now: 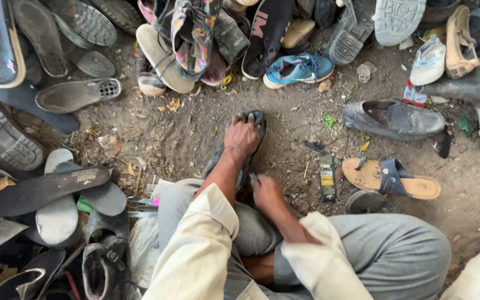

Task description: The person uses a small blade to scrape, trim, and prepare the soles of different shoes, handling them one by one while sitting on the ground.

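Looking down from the head camera, one dark sandal [251, 130] lies on the dirt ground [184, 139] in front of the seated person's knees, its long axis running away from the body, toe end far and tilted slightly right. The left hand [241, 138] presses down over the sandal's far half, its grip closed across the top. The right hand [266, 191] sits nearer the body at the sandal's near end, fingers pinched on something small; what it is I cannot tell. Both hands touch the one sandal; the left reaches farther. Nearby lie one tan sandal with a blue strap [391, 178], one grey slip-on shoe [393, 119] and one blue sneaker [298, 69].
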